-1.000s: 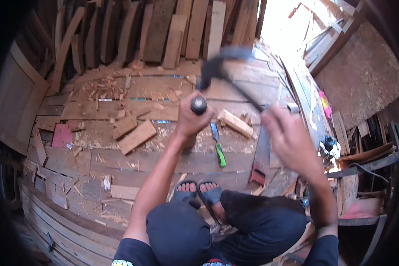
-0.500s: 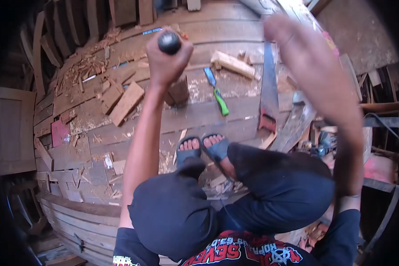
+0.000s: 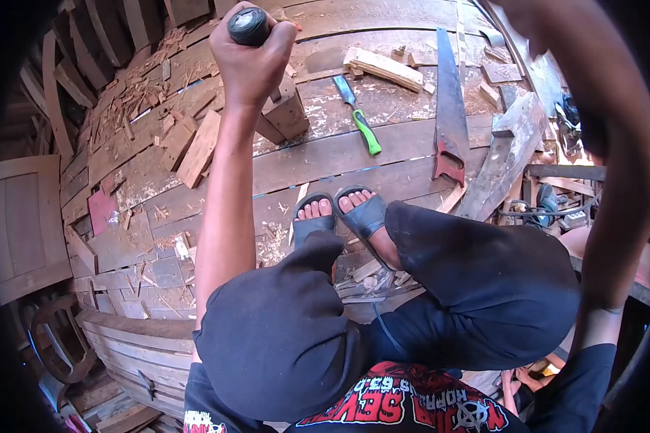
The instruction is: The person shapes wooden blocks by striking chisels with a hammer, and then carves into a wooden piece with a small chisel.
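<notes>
My left hand [image 3: 247, 61] is wrapped round a tool's black handle [image 3: 248, 27], whose round worn end faces up at me. The rest of that tool is hidden below my fist. Under the wrist stands a wooden block [image 3: 287, 114] on the plank floor. My right hand [image 3: 545, 22] is raised at the top right and cut off by the frame edge; its fingers look curled, but what they hold is out of view. A chisel with a green handle [image 3: 366, 132] lies between the block and a handsaw [image 3: 449, 108] with a red grip.
A split piece of wood [image 3: 384, 70] lies beyond the chisel. Offcuts [image 3: 198, 148] and shavings cover the floor at left. A long plank [image 3: 509, 155] and a power tool [image 3: 547, 202] are at right. Slatted wood [image 3: 148, 353] stands lower left. Another person's limbs [image 3: 514, 382] show at the bottom right.
My right arm has swung up and outward to the right. My left fist with the black handle appears higher and further left as the view shifts.
</notes>
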A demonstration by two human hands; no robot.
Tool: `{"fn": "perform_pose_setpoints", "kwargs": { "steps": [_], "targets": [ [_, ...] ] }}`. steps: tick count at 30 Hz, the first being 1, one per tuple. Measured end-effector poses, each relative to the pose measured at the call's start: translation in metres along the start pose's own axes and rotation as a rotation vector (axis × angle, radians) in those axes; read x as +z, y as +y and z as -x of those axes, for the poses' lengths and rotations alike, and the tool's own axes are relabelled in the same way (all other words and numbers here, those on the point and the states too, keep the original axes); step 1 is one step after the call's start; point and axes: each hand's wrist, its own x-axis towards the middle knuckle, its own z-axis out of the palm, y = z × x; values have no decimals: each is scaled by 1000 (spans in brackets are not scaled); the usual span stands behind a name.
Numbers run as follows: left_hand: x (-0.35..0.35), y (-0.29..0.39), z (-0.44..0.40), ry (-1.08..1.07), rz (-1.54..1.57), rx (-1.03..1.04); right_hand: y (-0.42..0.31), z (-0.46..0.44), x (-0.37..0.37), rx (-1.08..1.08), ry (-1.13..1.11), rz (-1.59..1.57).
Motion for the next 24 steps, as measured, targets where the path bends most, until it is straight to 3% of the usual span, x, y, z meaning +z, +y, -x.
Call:
{"fn": "perform_pose_setpoints", "kwargs": {
  "steps": [2, 6, 8, 11, 12, 17, 20, 24],
  "targets": [
    [0, 1, -1, -6, -17, -5, 2, 12, 28, -42, 393, 277],
    [0, 3, 1, -13, -20, -19, 35, 3, 86, -163, 491, 292],
    [3, 9, 4, 13, 24, -9, -11, 9, 96, -89, 580, 18],
    [6, 15, 1, 39, 39, 0, -13, -5, 20, 267, -305, -478],
    [5, 15, -2, 32, 38, 7, -6, -13, 14, 306, -367, -414],
    [0, 1, -1, 6, -57, 47, 8, 0, 51, 87, 368, 35],
    [-2, -1, -1, -4, -59, 65, 8, 3, 70, 60, 310, -35],
    [6, 9, 3, 59, 26, -5, -10, -11, 36, 250, -141, -269]
  ]
}}
